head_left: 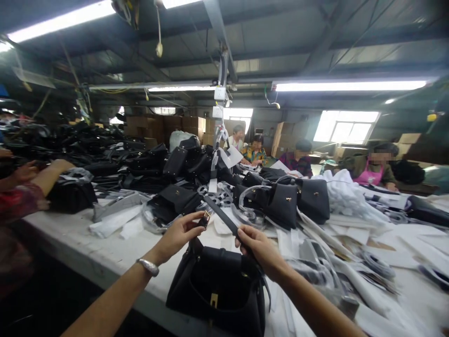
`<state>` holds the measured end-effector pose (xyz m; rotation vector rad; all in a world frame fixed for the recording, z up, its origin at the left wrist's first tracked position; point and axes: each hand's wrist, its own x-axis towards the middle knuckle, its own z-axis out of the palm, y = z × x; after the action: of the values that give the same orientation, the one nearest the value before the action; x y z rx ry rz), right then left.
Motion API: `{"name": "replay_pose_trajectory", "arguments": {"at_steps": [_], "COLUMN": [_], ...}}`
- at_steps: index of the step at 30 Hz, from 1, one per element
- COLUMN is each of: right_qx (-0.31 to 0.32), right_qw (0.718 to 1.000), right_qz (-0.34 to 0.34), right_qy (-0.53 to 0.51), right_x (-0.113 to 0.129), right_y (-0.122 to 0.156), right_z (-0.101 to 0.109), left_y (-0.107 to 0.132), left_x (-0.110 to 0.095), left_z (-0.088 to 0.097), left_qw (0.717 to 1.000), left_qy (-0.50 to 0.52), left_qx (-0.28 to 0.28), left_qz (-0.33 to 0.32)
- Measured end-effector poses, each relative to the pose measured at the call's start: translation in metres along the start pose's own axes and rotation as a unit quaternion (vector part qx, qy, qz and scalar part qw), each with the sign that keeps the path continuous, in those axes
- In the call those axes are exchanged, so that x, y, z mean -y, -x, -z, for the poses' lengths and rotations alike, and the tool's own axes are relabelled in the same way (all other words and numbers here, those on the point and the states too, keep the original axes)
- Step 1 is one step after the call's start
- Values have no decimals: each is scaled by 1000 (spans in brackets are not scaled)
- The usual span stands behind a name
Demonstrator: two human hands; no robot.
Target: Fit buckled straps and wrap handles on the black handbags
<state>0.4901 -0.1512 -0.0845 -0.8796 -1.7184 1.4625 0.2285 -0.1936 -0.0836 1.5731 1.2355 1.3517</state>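
A black handbag (220,299) with a gold clasp stands before me at the table's near edge, its top gaping. Above its left side, my left hand (187,230) pinches a small gold buckle (206,218) on a short dark strap end. My right hand (256,243) grips a flat black strap (222,215) between thumb and fingers. The strap's free end points up and left, a little above the buckle and apart from it. Its other end is hidden behind my right hand.
More black handbags (286,203) and plastic-wrapped straps lie across the white table (133,262). White paper sheets (421,243) spread at right. A co-worker's arms (45,180) reach in at left. Several people sit beyond the table. A post with sockets (220,93) rises at its middle.
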Motion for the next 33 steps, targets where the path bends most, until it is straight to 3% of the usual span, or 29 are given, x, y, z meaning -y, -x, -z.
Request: {"name": "replay_pose_trajectory", "arguments": {"at_steps": [5,10,15,18,21,25,29,33], "right_qx": [20,51,70,36,17,40,40,23], "right_qw": [997,972,959,977,987,989,991,993], "right_qz": [-36,-111,-76,-30,18,62,83,50], "right_qy": [-60,-198,-263,-208,-159,-125,-92,-109], "right_x": [-5,14,24,25,28,35,32,18], "right_y": [8,-10,-32,-37,-36,-29,-23,-16], "right_z": [-15,-43,-58,-57,-58,-58,-43,-24], "left_y": [13,15,16,22,33,39,38,35], "left_x": [8,15,24,19,7,-11,-19,-10], "left_z": [-6,-24,-35,-37,-42,-48,-44,-36], "left_qw": [989,985,985,983,980,960,964,981], "left_qy": [75,129,126,44,-76,-179,-172,-65], "left_qx": [-122,-98,-86,-135,-143,-191,-179,-163], "left_qz": [-38,-64,-75,-117,-117,-103,-96,-79]}}
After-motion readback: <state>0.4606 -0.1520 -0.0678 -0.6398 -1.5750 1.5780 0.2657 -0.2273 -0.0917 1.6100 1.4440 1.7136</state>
